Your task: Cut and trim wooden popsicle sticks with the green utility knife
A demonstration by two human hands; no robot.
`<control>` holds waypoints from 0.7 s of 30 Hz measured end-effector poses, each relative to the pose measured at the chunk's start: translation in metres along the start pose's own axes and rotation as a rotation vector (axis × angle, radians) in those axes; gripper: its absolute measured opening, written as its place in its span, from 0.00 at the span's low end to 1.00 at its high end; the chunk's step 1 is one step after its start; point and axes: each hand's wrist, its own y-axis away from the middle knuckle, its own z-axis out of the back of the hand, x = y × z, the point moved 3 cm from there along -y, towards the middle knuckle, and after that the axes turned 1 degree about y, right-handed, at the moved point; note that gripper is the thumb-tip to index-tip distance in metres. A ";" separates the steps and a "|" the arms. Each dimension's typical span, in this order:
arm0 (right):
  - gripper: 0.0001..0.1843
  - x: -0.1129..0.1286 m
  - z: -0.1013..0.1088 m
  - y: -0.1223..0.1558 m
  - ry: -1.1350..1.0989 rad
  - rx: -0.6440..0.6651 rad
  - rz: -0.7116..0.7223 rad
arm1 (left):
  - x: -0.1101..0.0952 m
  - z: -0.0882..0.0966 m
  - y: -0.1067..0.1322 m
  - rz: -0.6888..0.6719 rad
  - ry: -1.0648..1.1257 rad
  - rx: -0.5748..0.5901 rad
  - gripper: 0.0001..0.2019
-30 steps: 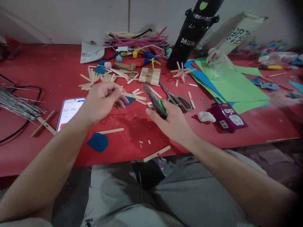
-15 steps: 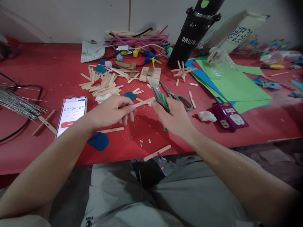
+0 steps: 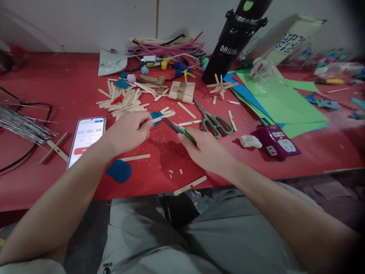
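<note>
Pinched in my left hand is a wooden craft stick, its free end pointing right. My right hand is closed around a green and black utility knife. The knife's blade tip lies close to the stick; whether they touch I cannot tell. Beyond my left hand spreads a pile of craft sticks. Grey-handled scissors lie just past my right hand. A notched craft stick rests at the table's front edge, near small wood chips.
A phone showing a timer lies left, beside a bundle of wires. A black bottle stands at the back. Green paper sheets and a purple packet lie right. A blue piece is near the front edge.
The knife has swung down leftward, from pointing up and away to lying by the stick. My left hand has drawn slightly left with the stick, and its fingers have curled in more.
</note>
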 end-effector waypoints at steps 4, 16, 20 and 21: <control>0.17 0.000 0.000 0.000 0.003 0.002 0.000 | 0.000 -0.001 0.000 -0.007 -0.002 0.004 0.14; 0.13 0.002 0.000 -0.001 0.012 0.037 -0.031 | -0.001 -0.004 0.001 -0.018 -0.024 0.016 0.14; 0.11 0.002 0.000 0.001 0.028 0.046 -0.042 | 0.000 -0.006 0.002 -0.061 -0.032 0.006 0.14; 0.11 0.001 0.000 0.001 0.038 0.044 -0.044 | 0.000 -0.007 0.002 -0.072 -0.043 0.001 0.14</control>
